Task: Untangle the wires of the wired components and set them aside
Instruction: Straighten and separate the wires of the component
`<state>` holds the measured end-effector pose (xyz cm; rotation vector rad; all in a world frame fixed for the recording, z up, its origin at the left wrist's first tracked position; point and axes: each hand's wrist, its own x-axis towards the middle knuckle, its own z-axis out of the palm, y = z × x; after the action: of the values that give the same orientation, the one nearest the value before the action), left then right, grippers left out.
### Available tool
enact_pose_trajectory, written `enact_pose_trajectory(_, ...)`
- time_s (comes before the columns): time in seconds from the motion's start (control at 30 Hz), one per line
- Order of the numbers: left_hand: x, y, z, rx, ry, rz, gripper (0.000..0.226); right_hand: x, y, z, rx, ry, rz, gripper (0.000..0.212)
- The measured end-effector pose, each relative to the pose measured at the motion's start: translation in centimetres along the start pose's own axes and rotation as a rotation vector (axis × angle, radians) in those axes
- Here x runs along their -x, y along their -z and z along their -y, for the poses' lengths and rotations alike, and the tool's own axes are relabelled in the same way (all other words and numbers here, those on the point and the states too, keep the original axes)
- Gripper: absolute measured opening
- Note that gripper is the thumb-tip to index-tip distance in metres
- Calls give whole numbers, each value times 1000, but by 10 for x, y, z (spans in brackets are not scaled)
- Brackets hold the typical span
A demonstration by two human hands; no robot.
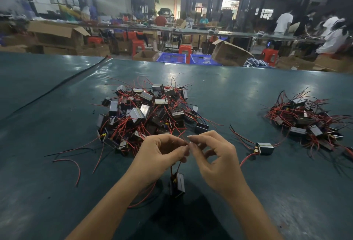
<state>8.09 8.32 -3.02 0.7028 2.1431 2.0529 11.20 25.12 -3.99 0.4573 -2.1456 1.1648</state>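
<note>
Nearest, close to the near edge of the table [57,211], a small dark component [177,184] hangs just under the two hands, its bottom at or just above the top; I cannot tell which. Its wires [179,164] run almost straight up from it into the fingers, so the long axis of the thing is near upright and the body lies directly below the pinch. A red lead [143,199] loops out under the left wrist.

The left hand [162,155] and right hand [214,159] meet fingertip to fingertip above it. Each has thumb and forefinger closed on a thin bit of wire, the other fingers loosely curled. Whether a knot sits between the tips is too small to tell. Both hands are equally near the pinch; judging by the layout, the right one is nearer the set-aside side.

Just right of the hands lies one lone component [265,148] with its leads spread flat. At left, a loose wire [75,165] lies by itself.

Farther in, mid-table, sits the big pile [147,113], blocks and red and black leads thoroughly knotted. Toward the right edge is a smaller pile [309,121], likely the finished ones.

Past the far edge stand two blue crates [171,57]; the right one seems to hold pale parts, unclear which. A tipped cardboard box [229,52] is beside them, contents hidden.
</note>
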Motion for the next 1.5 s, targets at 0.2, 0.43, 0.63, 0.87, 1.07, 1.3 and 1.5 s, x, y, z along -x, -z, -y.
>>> enact_pose_trajectory(0.2, 0, -1, 1, -102, 11, 24, 5, 0, 5, -6, 129, -3, 71, 9)
enact_pose_trajectory(0.43, -1, -2, -2, -5, 0, -48, 7, -2, 0, 3, -185, -212, -24, 8)
enact_pose_trajectory(0.63, -2, -1, -3, 30, 11, -138, 21, 2, -3, 6, -234, -324, 118, 5)
enact_pose_trajectory(0.87, -3, 1, 1, 43, 49, -160, 3, 7, -15, 7, -233, -317, 46, 10)
enact_pose_trajectory(1.07, -1, 1, -1, -45, -52, -166, 16, 6, -19, 10, -344, -337, -118, 19)
enact_pose_trajectory(1.3, 2, -3, -5, -102, -125, -180, 9, 5, -17, 10, -335, -335, -126, 22)
enact_pose_trajectory(1.5, 3, -4, -7, -183, -131, -183, 11, 6, -18, 11, -345, -218, -80, 21)
